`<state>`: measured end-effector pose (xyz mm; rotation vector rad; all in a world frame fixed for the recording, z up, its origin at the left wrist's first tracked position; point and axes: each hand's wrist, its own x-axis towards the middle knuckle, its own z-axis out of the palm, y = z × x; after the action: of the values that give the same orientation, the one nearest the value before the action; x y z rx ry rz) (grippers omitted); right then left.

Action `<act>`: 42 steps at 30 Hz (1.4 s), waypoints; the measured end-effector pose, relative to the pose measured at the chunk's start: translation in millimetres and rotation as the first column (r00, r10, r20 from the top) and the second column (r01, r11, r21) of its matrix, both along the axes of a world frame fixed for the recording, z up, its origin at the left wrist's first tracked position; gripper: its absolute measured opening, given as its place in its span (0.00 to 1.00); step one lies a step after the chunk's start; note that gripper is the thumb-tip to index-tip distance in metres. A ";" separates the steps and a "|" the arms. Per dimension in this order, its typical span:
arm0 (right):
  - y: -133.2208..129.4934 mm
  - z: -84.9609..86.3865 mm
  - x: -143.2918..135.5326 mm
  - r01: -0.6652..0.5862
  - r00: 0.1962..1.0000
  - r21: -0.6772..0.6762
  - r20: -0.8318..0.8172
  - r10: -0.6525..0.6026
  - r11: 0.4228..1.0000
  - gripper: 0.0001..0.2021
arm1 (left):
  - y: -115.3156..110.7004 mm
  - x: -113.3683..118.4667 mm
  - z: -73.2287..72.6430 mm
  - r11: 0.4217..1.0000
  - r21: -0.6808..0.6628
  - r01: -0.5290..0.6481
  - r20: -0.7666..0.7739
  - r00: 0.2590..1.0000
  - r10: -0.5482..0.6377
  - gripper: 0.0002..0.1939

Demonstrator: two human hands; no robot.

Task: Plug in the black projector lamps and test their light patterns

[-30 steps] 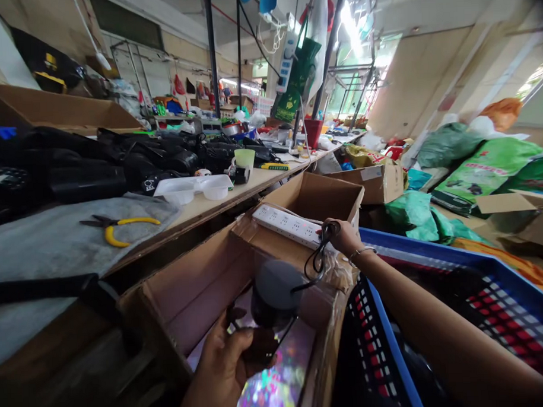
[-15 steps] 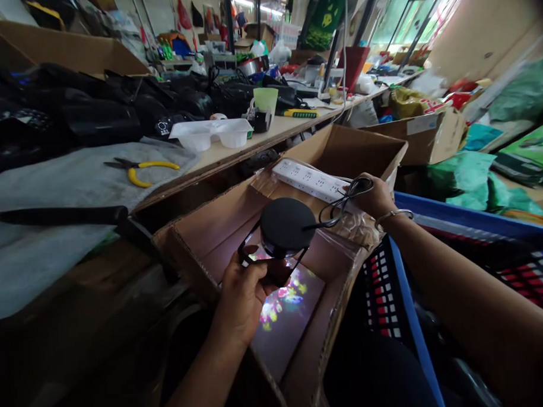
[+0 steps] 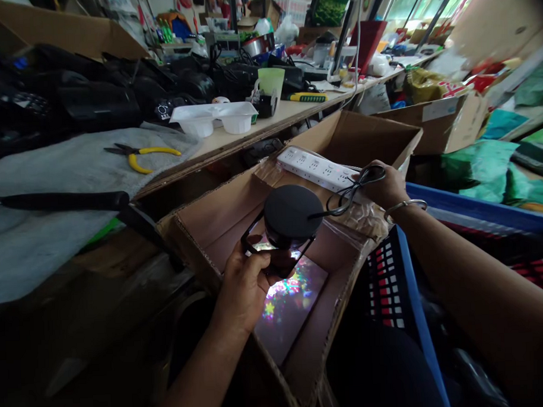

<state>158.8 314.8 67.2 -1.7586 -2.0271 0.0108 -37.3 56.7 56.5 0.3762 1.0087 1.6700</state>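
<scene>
My left hand is closed on the frame of a round black lamp, held over an open cardboard box. Coloured light patterns fall on the pale sheet inside the box. A black cord leads from the lamp to my right hand, whose fingers close around the bundled cord near the right end of a white power strip. The strip lies across the box's flap. Whether a plug sits in the strip is hidden by my hand and the cord.
Yellow-handled pliers lie on grey plastic at left, behind a black-handled tool. A white tray, a green cup and a cutter sit on the bench. A blue crate is at right.
The light patterns in the box have changed from blurred blobs to sharper, star-like specks. The whole view has shifted slightly, while both hands keep their holds on the lamp and the cord.
</scene>
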 end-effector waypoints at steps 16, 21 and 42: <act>1.4 -5.8 1.7 -0.013 1.000 0.040 -0.016 0.014 0.999 0.13 | -0.7 -0.8 -0.3 0.998 0.003 0.056 0.049 0.997 -0.056 0.12; 1.2 -4.7 0.2 0.021 0.999 0.050 0.028 -0.023 0.999 0.10 | -0.6 -0.3 1.7 0.999 0.009 0.048 0.050 0.998 -0.049 0.12; 7.2 -8.9 2.6 0.022 1.000 0.064 -0.007 -0.022 0.998 0.05 | -4.5 -2.2 0.3 0.997 0.008 0.080 0.042 0.996 -0.080 0.13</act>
<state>161.3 322.1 58.3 -1.7386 -1.9811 -0.0550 -39.5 52.2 56.8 0.3790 0.9452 1.6034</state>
